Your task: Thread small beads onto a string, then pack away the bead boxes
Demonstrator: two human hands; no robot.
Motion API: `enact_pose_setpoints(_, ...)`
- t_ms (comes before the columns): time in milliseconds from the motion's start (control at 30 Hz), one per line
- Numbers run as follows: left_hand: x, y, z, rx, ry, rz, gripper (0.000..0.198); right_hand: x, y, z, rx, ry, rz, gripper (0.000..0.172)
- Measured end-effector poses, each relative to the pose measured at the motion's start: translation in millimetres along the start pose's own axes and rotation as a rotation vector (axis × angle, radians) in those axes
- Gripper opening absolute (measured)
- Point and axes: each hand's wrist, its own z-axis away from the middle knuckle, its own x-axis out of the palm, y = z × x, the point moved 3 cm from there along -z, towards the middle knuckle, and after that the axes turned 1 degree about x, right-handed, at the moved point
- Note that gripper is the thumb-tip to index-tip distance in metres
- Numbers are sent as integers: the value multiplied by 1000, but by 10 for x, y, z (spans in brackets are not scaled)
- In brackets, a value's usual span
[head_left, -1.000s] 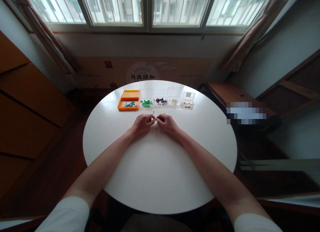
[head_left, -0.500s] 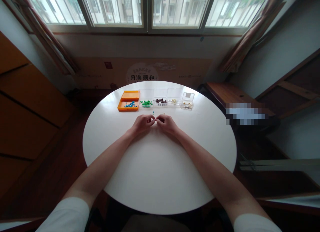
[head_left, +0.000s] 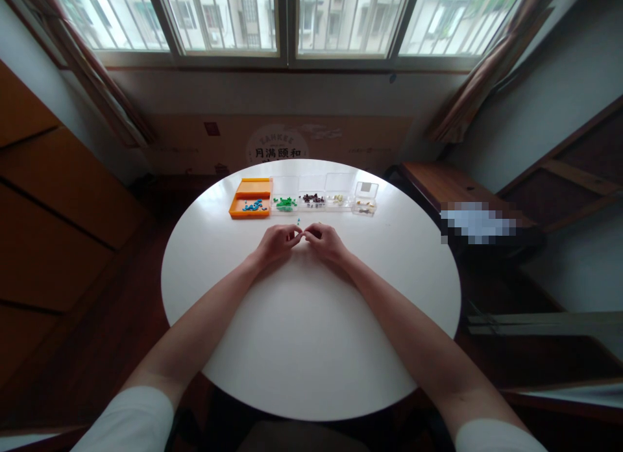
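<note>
My left hand [head_left: 279, 242] and my right hand [head_left: 325, 241] meet fingertip to fingertip just above the white table [head_left: 311, 335]. Both are closed in a pinch; whatever is between the fingers is too small to make out. A tiny green-blue piece [head_left: 298, 221] lies just beyond them. Behind it stands a row of small open boxes: an orange box [head_left: 235, 213] with blue pieces [head_left: 254, 206], then clear boxes with green pieces [head_left: 285, 204], dark brown pieces [head_left: 312, 197] and cream pieces [head_left: 337, 198]. A smaller clear box [head_left: 366, 191] at the right end holds little pale and grey parts.
The table is oval, and its far edge lies close behind the boxes. A large printed cardboard [head_left: 341, 140] leans under the window. A wooden bench [head_left: 438, 179] with a blurred-out item stands to the right, and wooden cabinet doors [head_left: 43, 212] rise at the left.
Hardly anything differs. Both hands stay pinched together at the same spot, and the whole view has shifted down very slightly.
</note>
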Motion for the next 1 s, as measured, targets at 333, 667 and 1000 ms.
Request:
enact_pose_setpoints(333,2,-12,0,15,41,-26,22,-15,23,-11,27,9,-106,21)
enact_pose_setpoints(667,6,-22,0,33,45,-19,21,-18,42,-10,26,14,-137,20)
enact_pose_setpoints(1000,5,-18,3,48,61,-17,21,-19,42,-12,22,20,-132,20)
